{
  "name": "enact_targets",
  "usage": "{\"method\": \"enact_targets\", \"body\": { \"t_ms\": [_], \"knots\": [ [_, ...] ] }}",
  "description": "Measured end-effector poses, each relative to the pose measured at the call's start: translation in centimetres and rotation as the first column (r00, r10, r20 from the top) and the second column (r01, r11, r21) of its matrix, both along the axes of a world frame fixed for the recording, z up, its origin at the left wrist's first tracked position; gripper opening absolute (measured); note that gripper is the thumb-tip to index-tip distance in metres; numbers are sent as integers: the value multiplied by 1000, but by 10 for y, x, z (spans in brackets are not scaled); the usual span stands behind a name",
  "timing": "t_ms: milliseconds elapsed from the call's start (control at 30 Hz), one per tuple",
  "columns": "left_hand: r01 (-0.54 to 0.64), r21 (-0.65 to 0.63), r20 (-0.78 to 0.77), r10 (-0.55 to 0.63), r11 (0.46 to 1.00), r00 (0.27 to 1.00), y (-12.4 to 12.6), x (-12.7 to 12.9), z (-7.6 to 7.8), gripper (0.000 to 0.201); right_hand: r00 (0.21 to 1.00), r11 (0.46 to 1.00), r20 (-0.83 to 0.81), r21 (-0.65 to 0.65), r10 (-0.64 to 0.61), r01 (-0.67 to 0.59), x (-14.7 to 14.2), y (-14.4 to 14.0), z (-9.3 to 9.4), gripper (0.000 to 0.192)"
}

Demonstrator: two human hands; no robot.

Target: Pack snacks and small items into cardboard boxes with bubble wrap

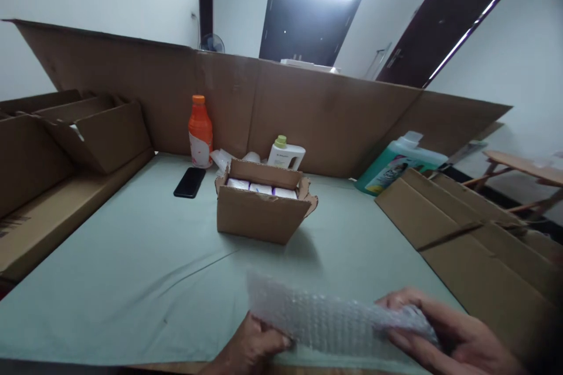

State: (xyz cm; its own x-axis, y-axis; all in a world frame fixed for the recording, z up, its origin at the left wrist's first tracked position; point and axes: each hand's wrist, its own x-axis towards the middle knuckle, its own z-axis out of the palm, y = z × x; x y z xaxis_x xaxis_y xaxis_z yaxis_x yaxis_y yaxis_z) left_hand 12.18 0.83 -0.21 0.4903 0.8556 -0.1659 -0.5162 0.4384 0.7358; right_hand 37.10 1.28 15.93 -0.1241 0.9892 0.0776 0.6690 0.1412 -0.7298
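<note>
Fingers of the left hand [253, 347] and right hand [444, 334] grip a clear bubble-wrap sheet [325, 319] low over the pale green table [132, 269], near the open brown cardboard box [259, 214], packed with white items [260, 187], apparently uncushioned and unsealed.

Three bottles: orange [200, 132], white [285, 154], green [398, 164]. One phone [189, 182], one open box [263, 206] at twelve o'clock, one bubble wrap [334, 317].

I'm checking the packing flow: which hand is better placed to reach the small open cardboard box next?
Probably the left hand. It grips only the near edge of the clear bubble wrap sheet and sits closer in line with the small open cardboard box. The right hand is further off to the side, its fingers wrapped over the sheet.
</note>
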Motion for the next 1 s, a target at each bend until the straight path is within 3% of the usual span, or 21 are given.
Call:
{"method": "enact_targets", "body": {
  "t_ms": [67, 133, 200, 300, 400, 467, 567, 667, 800, 833, 867, 933, 1000],
  "knots": [
    [24, 28, -110, -21, 999, 994, -5, -17, 5, 43, 1000, 999, -25, -50, 17, -18, -4, 8, -6, 29],
    [-14, 124, -191, 38, 992, 981, -6, -40, 12, 45, 998, 999, -56, -36, -32, 30, -9, 15, -15, 35],
    [-105, 196, -163, 138, 975, 977, -4, -60, 19, 54, 996, 998, -70, -19, -61, 60, -18, 22, -26, 39],
    [-179, 173, -197, 212, 969, 957, 1, -76, 21, 59, 997, 1000, -76, -17, -20, 19, -30, 32, -40, 39],
    [-279, 165, -389, 322, 946, 863, 8, -78, 15, 49, 991, 998, -129, -45, 44, -50, -37, 42, -47, 47],
    [-377, 239, -441, 446, 895, 779, 14, -79, 15, 53, 985, 996, -157, -53, 68, -77, -38, 48, -47, 54],
    [-425, 442, -457, 606, 790, 651, 29, -89, 39, 70, 982, 998, -183, 45, 47, -39, -41, 60, -41, 55],
    [-319, 718, -416, 749, 619, 516, 56, -105, 88, 68, 974, 960, -228, 272, 3, 61, -52, 84, -23, 51],
    [-86, 934, -308, 903, 347, 300, 113, -121, 162, 52, 988, 835, -154, 546, 22, 67, -70, 147, 16, 43],
    [5, 944, -321, 912, 331, 255, 130, -123, 175, 48, 996, 823, -90, 567, 20, 35, -73, 164, 24, 40],
    [115, 928, -372, 903, 354, 215, 146, -124, 186, 43, 1000, 829, -4, 558, 17, -12, -75, 181, 32, 36],
    [346, 822, -516, 849, 453, 112, 177, -124, 198, 34, 975, 881, 219, 456, 23, -123, -78, 210, 40, 33],
    [549, 640, -638, 770, 538, -11, 201, -122, 201, 27, 876, 929, 479, 297, 55, -221, -82, 227, 41, 33]
  ]
}}
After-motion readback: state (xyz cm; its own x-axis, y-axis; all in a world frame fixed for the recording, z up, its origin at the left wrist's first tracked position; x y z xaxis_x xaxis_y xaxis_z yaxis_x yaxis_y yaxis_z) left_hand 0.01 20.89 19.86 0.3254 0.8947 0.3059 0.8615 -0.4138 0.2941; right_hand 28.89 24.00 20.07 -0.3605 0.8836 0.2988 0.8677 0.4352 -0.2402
